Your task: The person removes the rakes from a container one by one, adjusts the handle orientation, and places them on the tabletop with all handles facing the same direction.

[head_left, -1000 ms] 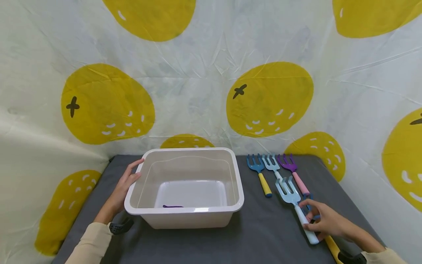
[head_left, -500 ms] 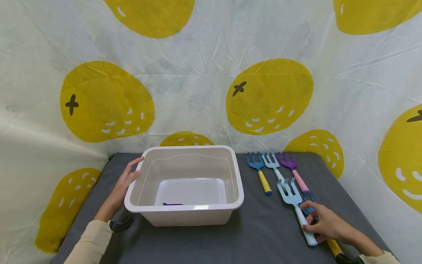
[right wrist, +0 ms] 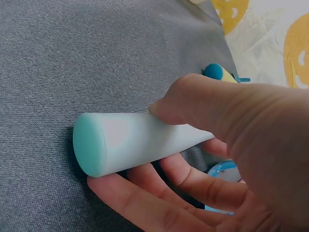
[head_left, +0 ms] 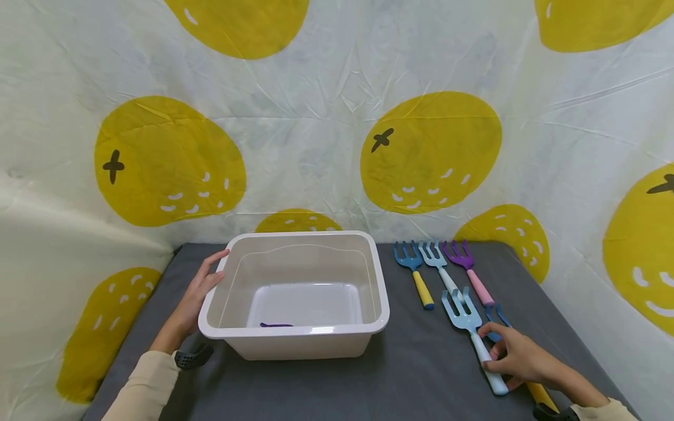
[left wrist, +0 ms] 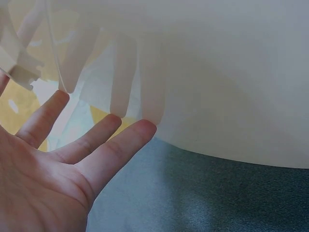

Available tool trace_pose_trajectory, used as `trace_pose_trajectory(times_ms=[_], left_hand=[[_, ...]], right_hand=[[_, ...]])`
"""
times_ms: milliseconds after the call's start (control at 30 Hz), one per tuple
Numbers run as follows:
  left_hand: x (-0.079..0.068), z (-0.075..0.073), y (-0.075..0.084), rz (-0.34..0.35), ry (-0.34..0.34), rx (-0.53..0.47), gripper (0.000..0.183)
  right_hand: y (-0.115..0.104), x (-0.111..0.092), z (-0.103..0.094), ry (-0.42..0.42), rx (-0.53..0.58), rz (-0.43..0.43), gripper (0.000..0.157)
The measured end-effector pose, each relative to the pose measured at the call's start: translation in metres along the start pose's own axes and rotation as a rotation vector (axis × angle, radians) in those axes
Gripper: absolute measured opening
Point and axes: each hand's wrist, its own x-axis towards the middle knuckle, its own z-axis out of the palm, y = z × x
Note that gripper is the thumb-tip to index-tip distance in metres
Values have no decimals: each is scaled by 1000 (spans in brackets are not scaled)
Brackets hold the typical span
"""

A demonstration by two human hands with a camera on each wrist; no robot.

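My right hand [head_left: 523, 355] pinches the pale handle of a light blue garden hand fork [head_left: 466, 318] between thumb and fingers. In the right wrist view its handle [right wrist: 128, 140] lies at the cloth, thumb on one side and fingers on the other. Partly under that hand is a blue fork with a yellow handle [head_left: 541, 396]. My left hand [head_left: 192, 301] is at the left side of a white plastic basin [head_left: 295, 235]; in the left wrist view its straight fingers [left wrist: 130, 137] touch the outer wall. A small purple piece [head_left: 276, 325] shows inside the basin, mostly hidden by the front rim.
Right of the basin lie a blue fork with a yellow handle [head_left: 422, 289], another light blue fork [head_left: 433, 255] and a purple fork with a pink handle [head_left: 478, 286]. Grey cloth [head_left: 411, 374] covers the table. A fruit-print sheet [head_left: 305, 152] hangs behind.
The right hand and the light blue fork shift slightly, and the fork's tines sit a little lower in view. The left hand stays at the basin. The head view tilts slightly.
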Motion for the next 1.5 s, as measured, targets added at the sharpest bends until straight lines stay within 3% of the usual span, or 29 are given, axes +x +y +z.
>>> trace_pose_trajectory(times_ms=[500,1000,1233,1333,1500], left_hand=[[0,-1,0,1,-7,-4,52],[-1,-1,-1,2,1,-3,51],[-1,-1,0,2,5,10,52],[-1,-1,0,-5,5,14,52],[-1,0,0,-5,4,5,53]], right_hand=[[-2,-4,4,10,-33,144,56],[-1,-5,2,-37,3,139,60],[-25,-4,-14,-77,-82,184,61],[-43,-2,-25,-87,-133,134,65],[-76,8,-42,-122,-217,-86,68]])
